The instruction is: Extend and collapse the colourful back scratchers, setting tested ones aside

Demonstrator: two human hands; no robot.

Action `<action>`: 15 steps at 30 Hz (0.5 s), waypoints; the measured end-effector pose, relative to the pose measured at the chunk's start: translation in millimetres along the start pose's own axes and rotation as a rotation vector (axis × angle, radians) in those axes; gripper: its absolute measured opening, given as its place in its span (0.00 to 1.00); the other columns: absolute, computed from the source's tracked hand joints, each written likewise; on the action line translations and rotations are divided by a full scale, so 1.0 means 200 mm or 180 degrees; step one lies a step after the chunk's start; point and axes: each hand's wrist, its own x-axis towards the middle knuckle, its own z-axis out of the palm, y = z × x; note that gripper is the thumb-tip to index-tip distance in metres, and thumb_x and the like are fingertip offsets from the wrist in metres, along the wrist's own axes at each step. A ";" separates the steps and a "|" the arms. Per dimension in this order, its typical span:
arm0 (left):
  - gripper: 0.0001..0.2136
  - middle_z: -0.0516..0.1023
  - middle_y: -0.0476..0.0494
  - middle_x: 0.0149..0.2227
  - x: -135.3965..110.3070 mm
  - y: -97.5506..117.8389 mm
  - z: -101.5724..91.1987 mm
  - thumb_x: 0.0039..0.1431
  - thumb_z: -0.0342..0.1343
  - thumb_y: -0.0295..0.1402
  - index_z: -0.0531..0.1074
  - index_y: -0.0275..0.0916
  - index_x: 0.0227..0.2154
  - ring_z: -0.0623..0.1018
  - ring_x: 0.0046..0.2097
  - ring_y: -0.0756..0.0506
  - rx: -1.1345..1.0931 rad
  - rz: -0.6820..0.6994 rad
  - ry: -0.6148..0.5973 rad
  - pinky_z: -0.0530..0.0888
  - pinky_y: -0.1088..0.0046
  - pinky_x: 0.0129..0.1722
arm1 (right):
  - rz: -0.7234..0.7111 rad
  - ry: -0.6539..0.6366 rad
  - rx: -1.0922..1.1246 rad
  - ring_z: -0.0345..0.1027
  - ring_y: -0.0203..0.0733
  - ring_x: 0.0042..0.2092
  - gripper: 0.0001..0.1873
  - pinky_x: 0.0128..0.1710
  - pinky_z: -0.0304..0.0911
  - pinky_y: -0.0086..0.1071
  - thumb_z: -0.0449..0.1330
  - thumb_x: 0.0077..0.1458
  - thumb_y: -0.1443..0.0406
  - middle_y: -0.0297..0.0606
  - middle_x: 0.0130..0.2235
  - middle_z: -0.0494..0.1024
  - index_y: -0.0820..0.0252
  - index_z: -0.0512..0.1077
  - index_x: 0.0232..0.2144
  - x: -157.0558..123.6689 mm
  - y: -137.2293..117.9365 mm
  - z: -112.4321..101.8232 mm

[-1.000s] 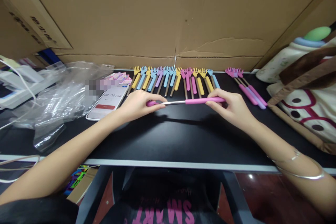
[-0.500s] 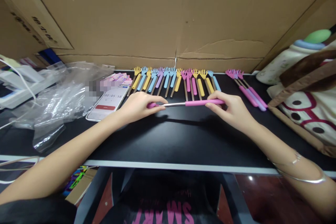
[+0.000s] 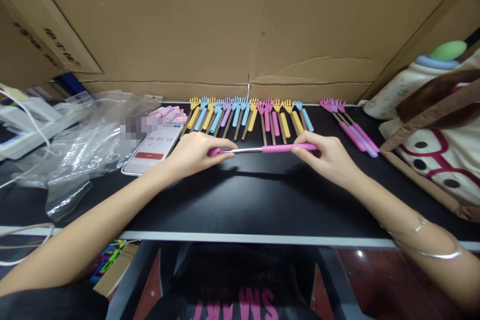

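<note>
Held level above the black tabletop is a pink back scratcher with a metal rod. My left hand is closed on its head end, hiding most of the claw. At the other end, my right hand pinches the pink handle between thumb and fingers. Behind it lies a row of back scratchers in yellow, blue, purple and pink, with claws toward the cardboard. Farther right, a small group of pink and purple back scratchers lies side by side.
A phone showing a running timer lies left of my left hand, near clear plastic bags and a white power strip. To the right stand a fabric bag and a bottle. Cardboard walls the back.
Both hands keep the same hold on the back scratcher, which stays nearly still. The view shifts slightly, and the phone timer goes from 05:58 to 05:59.
</note>
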 end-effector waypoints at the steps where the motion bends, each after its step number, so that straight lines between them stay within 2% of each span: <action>1: 0.13 0.81 0.50 0.29 0.00 0.00 0.00 0.60 0.52 0.44 0.79 0.46 0.39 0.76 0.27 0.50 0.0008 0.0023 0.0063 0.61 0.78 0.26 | -0.0006 -0.0015 0.0017 0.58 0.36 0.26 0.14 0.28 0.53 0.31 0.53 0.58 0.53 0.32 0.24 0.68 0.56 0.67 0.28 0.00 0.00 0.00; 5: 0.14 0.83 0.50 0.34 -0.02 0.00 0.01 0.62 0.51 0.44 0.79 0.47 0.39 0.79 0.32 0.49 0.0127 0.0228 0.0354 0.63 0.77 0.27 | 0.0025 -0.0120 0.0039 0.58 0.36 0.26 0.15 0.29 0.53 0.31 0.53 0.58 0.54 0.32 0.24 0.67 0.57 0.67 0.26 0.00 0.01 0.01; 10: 0.13 0.81 0.51 0.27 -0.02 -0.01 0.02 0.64 0.50 0.42 0.79 0.46 0.38 0.77 0.28 0.51 0.0492 0.0610 0.0758 0.58 0.76 0.22 | 0.0064 -0.0257 0.0104 0.59 0.36 0.27 0.17 0.29 0.53 0.31 0.51 0.59 0.54 0.32 0.24 0.67 0.58 0.66 0.24 0.01 0.02 0.01; 15: 0.14 0.77 0.52 0.23 -0.01 -0.01 0.01 0.64 0.49 0.41 0.79 0.45 0.37 0.77 0.26 0.51 0.0857 0.0872 0.0983 0.56 0.74 0.21 | 0.0067 -0.0373 0.0198 0.59 0.36 0.26 0.18 0.28 0.53 0.31 0.51 0.58 0.54 0.32 0.23 0.67 0.58 0.65 0.22 0.01 0.01 0.01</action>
